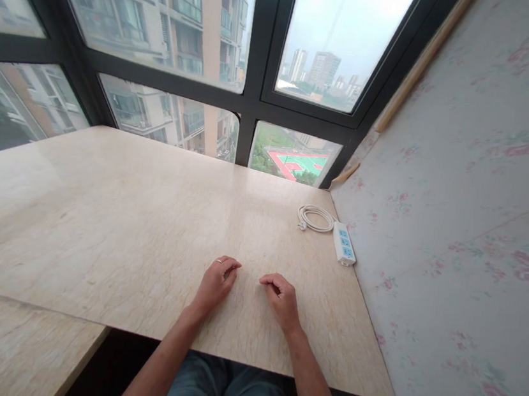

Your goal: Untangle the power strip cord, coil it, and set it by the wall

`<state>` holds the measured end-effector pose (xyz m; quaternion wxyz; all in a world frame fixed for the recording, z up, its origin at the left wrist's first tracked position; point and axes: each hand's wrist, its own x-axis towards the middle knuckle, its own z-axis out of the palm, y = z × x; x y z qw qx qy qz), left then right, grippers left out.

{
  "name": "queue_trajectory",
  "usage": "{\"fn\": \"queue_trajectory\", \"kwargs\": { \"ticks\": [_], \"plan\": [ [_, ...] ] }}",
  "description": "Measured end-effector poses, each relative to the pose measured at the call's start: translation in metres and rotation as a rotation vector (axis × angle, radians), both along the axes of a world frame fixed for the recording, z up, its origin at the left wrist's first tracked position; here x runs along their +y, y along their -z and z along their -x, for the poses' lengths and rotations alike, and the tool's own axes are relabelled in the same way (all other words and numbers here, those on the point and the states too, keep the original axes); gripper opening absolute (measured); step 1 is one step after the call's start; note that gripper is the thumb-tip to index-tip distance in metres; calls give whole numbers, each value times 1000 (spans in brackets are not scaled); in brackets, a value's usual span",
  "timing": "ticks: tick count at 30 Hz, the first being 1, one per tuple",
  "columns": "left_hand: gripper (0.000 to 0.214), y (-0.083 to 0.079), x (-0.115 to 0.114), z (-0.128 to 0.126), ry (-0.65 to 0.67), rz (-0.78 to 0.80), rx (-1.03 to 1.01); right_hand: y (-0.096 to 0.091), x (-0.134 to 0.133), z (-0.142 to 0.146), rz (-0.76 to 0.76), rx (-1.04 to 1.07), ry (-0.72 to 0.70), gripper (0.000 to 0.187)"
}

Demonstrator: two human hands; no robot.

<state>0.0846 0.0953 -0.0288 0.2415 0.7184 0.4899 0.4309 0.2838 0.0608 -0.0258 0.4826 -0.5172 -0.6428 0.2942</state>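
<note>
Both of my hands rest on a beige marble tabletop [120, 232] near its front edge. My left hand [216, 282] lies with its fingers curled under, a ring on one finger, and nothing shows in it. My right hand [282, 300] sits a short way to its right, fingers also curled inward with nothing in them. The two hands are apart, knuckles facing each other. A white power strip [344, 244] with its coiled white cable [315, 218] lies at the far right of the table, well beyond my right hand.
A floral-papered wall [459, 215] runs along the table's right side. Dark-framed windows [251, 103] stand behind the table's far edge. A second marble slab [0, 345] sits lower at the front left. My legs in jeans [226, 392] are under the front edge.
</note>
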Motion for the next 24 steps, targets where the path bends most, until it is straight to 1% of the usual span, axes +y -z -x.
{"fn": "queue_trajectory", "kwargs": {
  "ticks": [24],
  "plan": [
    [19, 0, 2, 0, -2, -26, 10, -1, 0, 1, -15, -8, 11, 22]
  ]
}}
